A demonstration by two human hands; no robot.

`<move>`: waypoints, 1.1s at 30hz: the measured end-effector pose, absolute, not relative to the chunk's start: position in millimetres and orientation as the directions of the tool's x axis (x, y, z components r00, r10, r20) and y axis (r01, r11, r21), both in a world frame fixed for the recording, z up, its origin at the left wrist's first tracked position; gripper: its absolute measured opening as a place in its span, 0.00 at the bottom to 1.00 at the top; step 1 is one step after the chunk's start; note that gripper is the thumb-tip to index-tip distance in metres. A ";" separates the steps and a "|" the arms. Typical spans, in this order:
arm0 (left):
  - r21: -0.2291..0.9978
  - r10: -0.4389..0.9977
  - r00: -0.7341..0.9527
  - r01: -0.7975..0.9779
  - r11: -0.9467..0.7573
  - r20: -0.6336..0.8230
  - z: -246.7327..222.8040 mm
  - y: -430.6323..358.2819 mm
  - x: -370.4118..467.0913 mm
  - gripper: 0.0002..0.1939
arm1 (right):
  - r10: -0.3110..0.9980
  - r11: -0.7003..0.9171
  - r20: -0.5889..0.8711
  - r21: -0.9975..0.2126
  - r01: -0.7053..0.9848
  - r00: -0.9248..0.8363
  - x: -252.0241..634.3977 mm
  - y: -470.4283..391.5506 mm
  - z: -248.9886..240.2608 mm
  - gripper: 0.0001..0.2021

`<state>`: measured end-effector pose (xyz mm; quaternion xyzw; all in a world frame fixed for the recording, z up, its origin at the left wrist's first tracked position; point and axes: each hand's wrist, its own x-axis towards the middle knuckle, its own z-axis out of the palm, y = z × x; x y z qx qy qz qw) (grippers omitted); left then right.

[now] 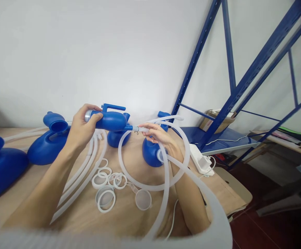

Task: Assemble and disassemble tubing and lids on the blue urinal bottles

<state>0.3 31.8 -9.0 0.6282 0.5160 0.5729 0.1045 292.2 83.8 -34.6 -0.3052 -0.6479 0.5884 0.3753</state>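
Observation:
My left hand (pixel 84 122) is wrapped round the capped end of a blue plastic urinal bottle (pixel 112 120), raised above the table with its handle upward. A narrow spout points right from its other end. At that spout my right hand (pixel 157 133) pinches the end of a translucent white hose (pixel 143 129). A small wire clamp (pixel 137 132) hangs round the joint between hose and spout. How far the hose end sits over the spout is hard to make out. The hose loops over the table around my right forearm.
More blue urinal bottles (pixel 48 147) stand on the wooden table (pixel 124 221), left and behind. White rings and caps (pixel 106 200) lie in front. Several hoses (pixel 88 166) lie at left. A power strip (pixel 200 160) sits at right, beside a blue metal rack (pixel 217 124) holding a cardboard box (pixel 215 119).

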 end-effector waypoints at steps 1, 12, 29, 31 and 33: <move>0.737 0.763 -0.210 0.502 -0.453 0.611 -6.9 29.5 2.4 0.13 | 0.824 0.134 0.136 -0.990 -0.044 -0.550 292.5 83.4 -34.8 0.20; 0.691 0.727 -0.202 0.548 -0.471 0.656 -8.5 24.8 8.7 0.26 | 0.795 0.345 0.307 -0.938 -0.026 -0.524 288.5 82.9 -39.9 0.19; 0.113 0.175 0.043 0.609 -0.785 0.984 -45.3 31.5 35.2 0.27 | 0.781 0.475 0.383 -0.877 0.072 -0.493 293.6 77.6 -33.0 0.19; 0.017 0.095 0.087 0.641 -0.767 0.992 -49.3 31.8 34.9 0.28 | 0.776 0.474 0.380 -0.878 0.070 -0.503 293.4 77.6 -33.8 0.19; -0.046 0.017 0.089 0.655 -0.754 0.996 -53.4 31.2 33.2 0.29 | 0.776 0.484 0.410 -0.874 0.035 -0.479 293.4 77.8 -34.9 0.19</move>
